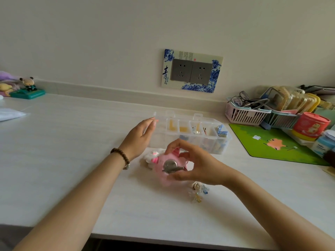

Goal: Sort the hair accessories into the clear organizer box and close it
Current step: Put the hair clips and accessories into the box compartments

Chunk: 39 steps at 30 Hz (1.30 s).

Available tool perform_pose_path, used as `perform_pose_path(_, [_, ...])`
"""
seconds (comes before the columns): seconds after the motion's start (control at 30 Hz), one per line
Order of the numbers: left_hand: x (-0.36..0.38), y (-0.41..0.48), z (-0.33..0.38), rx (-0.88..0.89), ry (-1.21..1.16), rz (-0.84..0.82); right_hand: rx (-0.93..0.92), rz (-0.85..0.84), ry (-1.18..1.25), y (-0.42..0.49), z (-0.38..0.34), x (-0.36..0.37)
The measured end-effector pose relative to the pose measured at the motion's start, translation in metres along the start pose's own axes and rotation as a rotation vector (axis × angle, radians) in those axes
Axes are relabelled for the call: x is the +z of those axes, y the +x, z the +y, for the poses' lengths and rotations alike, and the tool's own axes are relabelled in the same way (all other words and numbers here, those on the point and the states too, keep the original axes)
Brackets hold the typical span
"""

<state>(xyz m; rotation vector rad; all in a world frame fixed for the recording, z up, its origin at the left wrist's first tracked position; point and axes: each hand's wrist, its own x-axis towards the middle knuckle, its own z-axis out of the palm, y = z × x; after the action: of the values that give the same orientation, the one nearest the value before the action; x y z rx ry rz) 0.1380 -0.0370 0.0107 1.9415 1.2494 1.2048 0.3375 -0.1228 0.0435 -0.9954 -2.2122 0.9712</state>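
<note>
A wide white table (72,142) runs along a pale wall. On it, just beyond both hands, sits the clear plastic organizer box (195,134), lid up, its row of compartments running left to right and partly filled. The left hand (140,134) hovers open and empty at the box's left end. The right hand (192,162), nearer the viewer, pinches a fluffy pink hair clip (167,167), metal clasp up; the box lies directly behind it. A small white plush clip (152,156) and a pale beaded flower pin (198,192) lie loose on the table beside that hand.
</note>
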Motion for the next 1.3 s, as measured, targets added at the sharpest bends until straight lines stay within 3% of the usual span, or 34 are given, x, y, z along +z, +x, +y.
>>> perform_pose_path(0.13, [0.001, 0.004, -0.001, -0.009, -0.019, 0.009, 0.011, 0.15, 0.204, 0.022, -0.007, -0.016])
perform_pose_path(0.23, [0.001, 0.004, -0.004, -0.036, -0.083, 0.03, 0.035, 0.359, 0.153, 0.054, -0.009, -0.035])
perform_pose_path(0.33, [0.0, 0.002, -0.004, -0.055, -0.11, 0.032, 0.095, 0.443, 0.063, 0.088, -0.005, -0.05])
perform_pose_path(0.63, [-0.001, 0.004, -0.006, -0.001, -0.075, 0.015, 0.283, 0.353, -0.172, 0.141, 0.011, -0.04])
perform_pose_path(0.77, [-0.003, 0.006, -0.005, 0.011, 0.034, 0.07, 0.248, 0.294, -0.258, 0.135, 0.013, -0.04])
perform_pose_path(0.97, [-0.005, 0.002, 0.002, 0.025, 0.14, 0.06, 0.183, 0.312, -0.172, 0.121, 0.018, -0.04])
perform_pose_path(1.17, [-0.002, 0.001, 0.001, 0.062, 0.211, -0.013, 0.047, 0.441, -0.083, 0.091, 0.012, -0.039])
perform_pose_path(1.3, [0.001, 0.003, -0.004, 0.049, 0.229, -0.042, 0.058, 0.22, -0.167, 0.057, 0.004, -0.024])
